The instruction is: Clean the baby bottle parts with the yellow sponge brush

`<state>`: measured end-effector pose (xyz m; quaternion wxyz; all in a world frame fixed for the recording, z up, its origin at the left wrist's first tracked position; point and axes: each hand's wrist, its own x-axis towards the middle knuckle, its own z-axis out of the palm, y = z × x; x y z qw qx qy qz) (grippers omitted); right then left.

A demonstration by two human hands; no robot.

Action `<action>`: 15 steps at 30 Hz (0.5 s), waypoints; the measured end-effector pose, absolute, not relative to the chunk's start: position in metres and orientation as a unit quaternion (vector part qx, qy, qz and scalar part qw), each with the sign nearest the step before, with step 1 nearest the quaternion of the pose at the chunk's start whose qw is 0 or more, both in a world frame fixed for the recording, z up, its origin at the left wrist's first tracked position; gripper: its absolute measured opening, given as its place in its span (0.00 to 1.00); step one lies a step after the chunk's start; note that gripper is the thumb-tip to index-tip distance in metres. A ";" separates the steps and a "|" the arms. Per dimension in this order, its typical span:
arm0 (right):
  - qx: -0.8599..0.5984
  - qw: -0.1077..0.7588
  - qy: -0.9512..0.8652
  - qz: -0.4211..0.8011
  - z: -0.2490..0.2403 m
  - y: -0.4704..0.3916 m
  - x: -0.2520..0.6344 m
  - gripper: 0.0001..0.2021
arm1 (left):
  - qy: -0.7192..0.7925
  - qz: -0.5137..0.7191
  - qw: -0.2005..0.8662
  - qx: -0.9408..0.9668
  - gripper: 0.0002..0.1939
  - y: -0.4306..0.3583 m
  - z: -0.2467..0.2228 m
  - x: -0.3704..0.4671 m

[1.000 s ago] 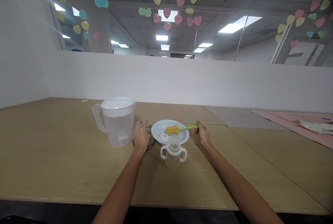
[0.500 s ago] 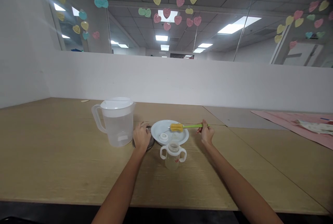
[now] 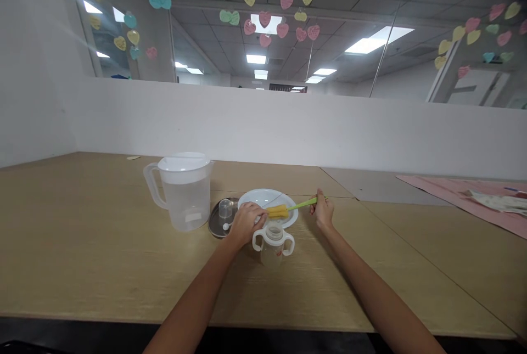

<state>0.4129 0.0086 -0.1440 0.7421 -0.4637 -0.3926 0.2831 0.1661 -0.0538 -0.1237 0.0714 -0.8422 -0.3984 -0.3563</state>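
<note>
My right hand (image 3: 323, 211) is closed round the thin green handle of a bottle brush (image 3: 278, 211), whose yellow sponge head is over the white plate (image 3: 291, 219). My left hand (image 3: 246, 223) is at the plate's left rim, fingers curled together, their tips close to the sponge head. What those fingers hold, if anything, is hidden, and so is the spot on the plate beneath them. In front of the plate stands an uncapped baby bottle (image 3: 272, 249) with two white handles, upright. A small clear cap (image 3: 225, 208) sits on the round metal tray (image 3: 214, 225) left of my left hand.
A lidded clear plastic pitcher (image 3: 187, 195) stands left of the tray. At the far right a pink cloth (image 3: 444, 192) lies on the table with a pale cloth (image 3: 494, 200) on it. A white wall (image 3: 263, 123) runs behind the table.
My left hand has moved right, from over the metal tray to the plate's left side, uncovering the clear cap. The brush head has dipped slightly, its handle now slanting up toward my right hand.
</note>
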 end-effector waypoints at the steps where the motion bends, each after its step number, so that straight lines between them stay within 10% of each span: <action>1: -0.461 0.740 -0.388 0.298 -0.145 0.010 0.413 0.23 | -0.397 -0.341 0.066 -0.849 0.14 -0.055 -0.123 0.167; 15: -0.450 0.729 -0.359 0.372 -0.144 0.005 0.404 0.20 | -0.413 -0.289 0.069 -0.861 0.16 -0.059 -0.123 0.171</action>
